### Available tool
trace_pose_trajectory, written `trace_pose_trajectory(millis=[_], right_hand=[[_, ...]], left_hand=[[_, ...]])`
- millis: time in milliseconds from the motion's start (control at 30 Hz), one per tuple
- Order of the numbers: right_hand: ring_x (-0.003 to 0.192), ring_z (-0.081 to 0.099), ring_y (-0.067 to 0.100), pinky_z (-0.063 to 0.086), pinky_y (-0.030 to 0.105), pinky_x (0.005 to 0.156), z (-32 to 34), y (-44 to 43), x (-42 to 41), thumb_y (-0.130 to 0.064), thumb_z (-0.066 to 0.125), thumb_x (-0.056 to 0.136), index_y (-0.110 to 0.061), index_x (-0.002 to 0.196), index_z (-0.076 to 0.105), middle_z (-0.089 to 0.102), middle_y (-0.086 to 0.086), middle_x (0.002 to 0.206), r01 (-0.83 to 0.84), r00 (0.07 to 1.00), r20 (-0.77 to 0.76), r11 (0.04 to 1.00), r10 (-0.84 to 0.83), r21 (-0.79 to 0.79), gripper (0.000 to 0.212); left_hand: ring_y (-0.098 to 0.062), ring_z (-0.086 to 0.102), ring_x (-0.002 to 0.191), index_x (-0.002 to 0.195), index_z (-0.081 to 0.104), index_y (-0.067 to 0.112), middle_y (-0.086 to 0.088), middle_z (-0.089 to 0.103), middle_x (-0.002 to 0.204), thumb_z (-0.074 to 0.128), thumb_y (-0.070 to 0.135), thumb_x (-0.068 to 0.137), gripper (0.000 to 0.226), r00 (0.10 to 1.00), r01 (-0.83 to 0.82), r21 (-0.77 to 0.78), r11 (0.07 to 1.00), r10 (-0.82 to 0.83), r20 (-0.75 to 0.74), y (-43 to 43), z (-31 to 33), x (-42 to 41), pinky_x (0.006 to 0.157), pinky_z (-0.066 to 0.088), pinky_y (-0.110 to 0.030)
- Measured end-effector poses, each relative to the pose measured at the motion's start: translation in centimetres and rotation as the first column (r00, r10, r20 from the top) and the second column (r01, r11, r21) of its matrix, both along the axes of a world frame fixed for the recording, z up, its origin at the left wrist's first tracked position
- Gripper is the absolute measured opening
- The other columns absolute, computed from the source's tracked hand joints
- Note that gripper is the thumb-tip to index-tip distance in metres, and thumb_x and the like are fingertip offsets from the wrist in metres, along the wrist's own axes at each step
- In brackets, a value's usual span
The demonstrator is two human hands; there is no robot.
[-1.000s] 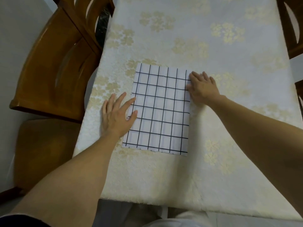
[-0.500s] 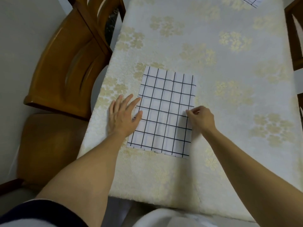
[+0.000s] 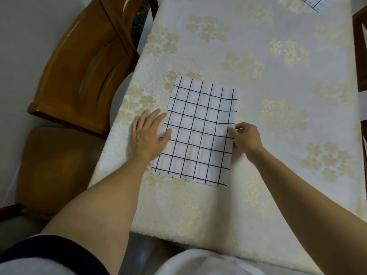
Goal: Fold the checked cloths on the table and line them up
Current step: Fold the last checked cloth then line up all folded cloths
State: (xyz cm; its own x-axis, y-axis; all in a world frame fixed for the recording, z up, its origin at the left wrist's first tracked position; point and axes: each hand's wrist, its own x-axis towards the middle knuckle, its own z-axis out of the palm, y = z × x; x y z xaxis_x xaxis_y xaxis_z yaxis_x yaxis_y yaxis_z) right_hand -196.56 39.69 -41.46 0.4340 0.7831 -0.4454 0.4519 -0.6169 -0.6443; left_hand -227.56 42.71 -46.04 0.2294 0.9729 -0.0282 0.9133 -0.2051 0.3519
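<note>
A white cloth with a black check [image 3: 198, 132] lies folded into a rectangle near the table's left edge. My left hand [image 3: 148, 133] lies flat with straight fingers on the cloth's left edge, thumb over the fabric. My right hand [image 3: 246, 138] pinches the cloth's right edge about halfway along, fingers curled round the fabric. A corner of a second checked cloth [image 3: 311, 2] shows at the far top of the table.
The table wears a cream cloth with pale gold flowers [image 3: 268, 108]. A brown wooden chair [image 3: 79, 76] stands tight against the table's left side. Part of another chair [image 3: 360, 46] shows at the right edge.
My right hand slid down the cloth's right edge from the far corner to the middle and closed on the fabric. My left hand has stayed flat on the left edge.
</note>
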Motion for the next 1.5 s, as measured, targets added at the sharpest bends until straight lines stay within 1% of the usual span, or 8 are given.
trace_pose_trajectory(millis=[233,433,567,767,967,1167,1333,1500], right_hand=[[0.053,0.041,0.014,0.032,0.013,0.044,2.4,3.2,7.1,-0.023,0.071,0.094,-0.006,0.076,0.06,0.056,0.006,0.061,-0.428,0.896,0.08,0.898,0.436,-0.101,0.027],[0.068,0.053,0.015,0.038,0.018,0.061,5.4,8.2,9.6,-0.022,0.073,0.093,-0.033,0.068,0.056,0.059,-0.011,0.068,-0.729,0.542,0.195,0.573,0.818,-0.375,0.032],[0.089,0.06,0.02,0.042,0.027,0.08,4.6,11.1,5.6,-0.025,0.072,0.093,-0.014,0.105,0.074,0.068,0.003,0.097,-0.792,0.451,0.228,0.504,0.863,-0.344,0.017],[0.09,0.062,0.023,0.052,0.034,0.081,2.3,12.4,0.5,-0.024,0.063,0.098,-0.016,0.114,0.069,0.066,0.002,0.096,-0.688,0.642,0.35,0.714,0.682,-0.129,0.019],[0.092,0.066,0.027,0.047,0.028,0.074,0.1,11.4,0.5,-0.024,0.06,0.098,-0.015,0.107,0.071,0.068,0.005,0.096,-0.496,0.839,0.273,0.868,0.47,0.03,0.016],[0.14,0.04,0.039,0.031,0.05,0.117,0.2,5.8,-0.3,-0.03,0.039,0.107,-0.005,0.149,0.043,0.045,0.019,0.152,-0.538,0.719,0.618,0.818,0.318,0.205,0.049],[0.156,0.006,0.033,0.003,0.048,0.126,-2.7,2.3,-3.5,-0.036,0.036,0.106,-0.005,0.16,0.014,0.01,0.012,0.168,-0.609,0.661,0.552,0.793,0.509,-0.002,0.066],[0.156,-0.011,0.021,-0.006,0.042,0.126,-4.7,1.0,-1.3,-0.06,0.021,0.104,-0.012,0.161,-0.003,-0.008,0.003,0.169,-0.593,0.625,0.558,0.797,0.546,-0.115,0.078]], left_hand=[[-0.017,0.02,0.154,0.153,0.042,0.026,0.005,0.037,0.161,0.022,0.06,0.101,0.065,0.993,-0.043,-0.007,0.999,0.044,0.114,0.0,0.0,-0.1,0.127,0.008,-0.041],[-0.017,0.02,0.154,0.154,0.041,0.027,0.006,0.036,0.162,0.021,0.058,0.101,0.064,0.996,-0.04,-0.003,0.999,0.04,0.084,0.0,0.1,0.0,0.127,0.007,-0.041],[-0.017,0.019,0.154,0.154,0.04,0.029,0.007,0.034,0.163,0.02,0.058,0.101,0.064,0.997,-0.039,0.002,0.999,0.038,0.062,0.0,0.2,0.0,0.127,0.005,-0.039],[-0.018,0.02,0.154,0.153,0.042,0.035,0.007,0.034,0.162,0.03,0.058,0.099,0.06,0.999,-0.026,0.016,1.0,0.026,0.042,0.1,0.2,0.1,0.127,0.007,-0.04],[-0.017,0.021,0.154,0.148,0.049,0.036,0.008,0.035,0.162,0.029,0.058,0.101,0.056,0.998,-0.016,-0.005,1.0,0.017,0.058,0.1,0.1,-0.1,0.127,0.009,-0.041],[-0.02,0.014,0.155,0.142,0.057,0.023,0.001,0.034,0.163,0.037,0.046,0.106,0.048,0.952,-0.188,-0.022,0.982,0.188,0.241,0.5,2.5,1.9,0.128,0.007,-0.045],[-0.023,0.011,0.157,0.158,0.034,0.017,0.0,0.023,0.168,0.043,0.02,0.104,0.054,0.967,0.254,0.056,0.966,-0.252,-0.038,3.3,4.4,13.4,0.128,0.004,-0.044],[-0.016,-0.005,0.158,0.162,0.002,0.037,0.012,-0.001,0.171,0.02,0.045,0.108,0.058,0.949,0.209,-0.142,0.968,-0.236,-0.208,4.0,1.1,15.6,0.127,-0.002,-0.047]])
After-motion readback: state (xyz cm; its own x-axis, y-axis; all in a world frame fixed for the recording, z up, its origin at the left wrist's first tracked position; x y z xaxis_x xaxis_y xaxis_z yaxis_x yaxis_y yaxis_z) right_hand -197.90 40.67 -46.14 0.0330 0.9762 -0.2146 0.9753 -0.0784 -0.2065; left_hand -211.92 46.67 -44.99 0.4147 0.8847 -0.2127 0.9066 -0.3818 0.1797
